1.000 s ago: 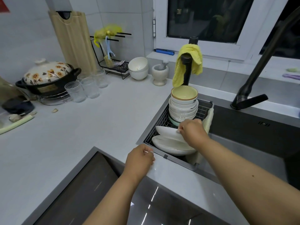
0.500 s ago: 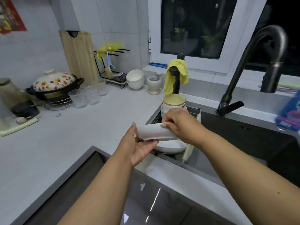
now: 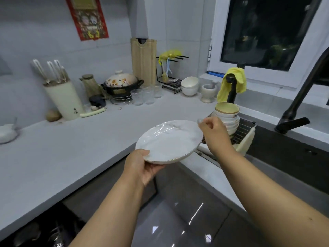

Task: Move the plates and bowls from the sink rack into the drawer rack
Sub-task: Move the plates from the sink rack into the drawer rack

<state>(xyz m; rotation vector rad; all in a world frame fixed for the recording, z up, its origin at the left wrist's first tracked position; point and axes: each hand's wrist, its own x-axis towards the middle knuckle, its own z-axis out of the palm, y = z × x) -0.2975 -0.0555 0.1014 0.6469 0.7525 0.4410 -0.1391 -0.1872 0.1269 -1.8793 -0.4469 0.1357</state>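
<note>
Now the left hand (image 3: 142, 165) is gripping the near rim of a shallow white plate with a faint grey marbling and a thin gold edge (image 3: 169, 142), thumb lying over the top of the rim and fingers curled underneath. The plate is hanging in the air, tilted slightly toward the camera, above the front edge of the pale grey countertop (image 3: 71, 148) and just left of the sink. The right hand (image 3: 214, 133) is sitting at the plate's far right rim with its fingers loosely curled; whether they are pinching the edge or merely hovering beside it, I cannot tell.

Behind the right hand, a stack of white bowls topped by a cream bowl with a gold rim (image 3: 227, 113) is standing in the dark wire sink rack (image 3: 243, 128). A rolled cream mat (image 3: 246, 141) is leaning at the rack's right side. A black tap (image 3: 295, 107) is rising over the dark sink, and a yellow cloth (image 3: 235, 82) is draping over a shorter black spout.

Farther back on the counter, clear glass tumblers (image 3: 146, 95), a floral-lidded black casserole pot (image 3: 122, 83), two nested white bowls (image 3: 190, 86), a stone mortar with pestle (image 3: 208, 91) and a cream knife block (image 3: 64, 98) are standing.
</note>
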